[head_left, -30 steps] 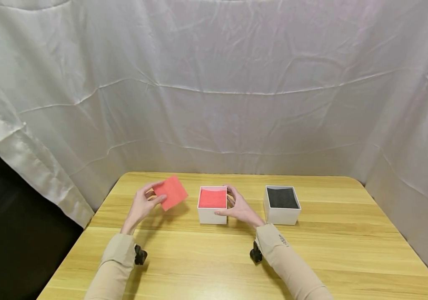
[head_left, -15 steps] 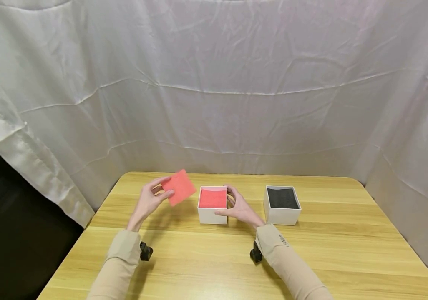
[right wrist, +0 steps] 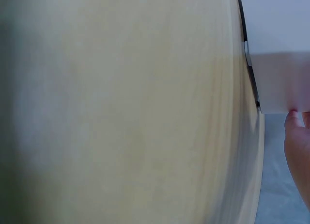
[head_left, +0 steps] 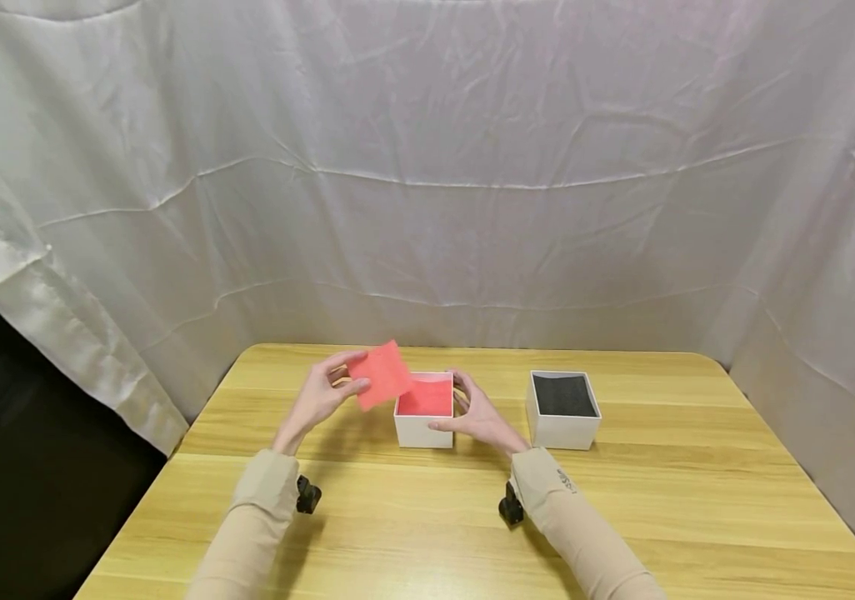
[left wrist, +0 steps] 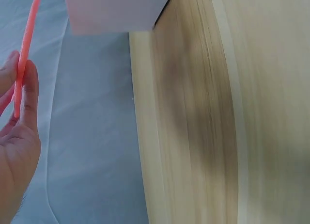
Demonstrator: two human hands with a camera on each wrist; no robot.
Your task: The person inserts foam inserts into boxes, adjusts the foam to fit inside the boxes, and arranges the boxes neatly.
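Observation:
My left hand [head_left: 320,393] pinches a thin, square red sheet [head_left: 382,377] between thumb and fingers, tilted in the air with its right corner overlapping the left box's rim in the head view. Seen edge-on in the left wrist view, the red sheet [left wrist: 26,49] shows a slim, slightly soft-looking edge. Below it is a square white box [head_left: 422,434] with more red material [head_left: 431,404] inside. My right hand [head_left: 482,417] grips this box at its right side, thumb at the front and fingers toward the back. In the right wrist view the thumb touches the white box [right wrist: 281,35].
To the right stands a second white box [head_left: 566,433] with black material [head_left: 564,396] inside. Both boxes stand on a wood-grain table [head_left: 397,533]. A pale curtain [head_left: 427,233] hangs behind it, and a black surface [head_left: 15,467] lies at the left.
My left hand has carried the red sheet rightward, from beside the left box to over its left rim. The right hand and both boxes stay where they were.

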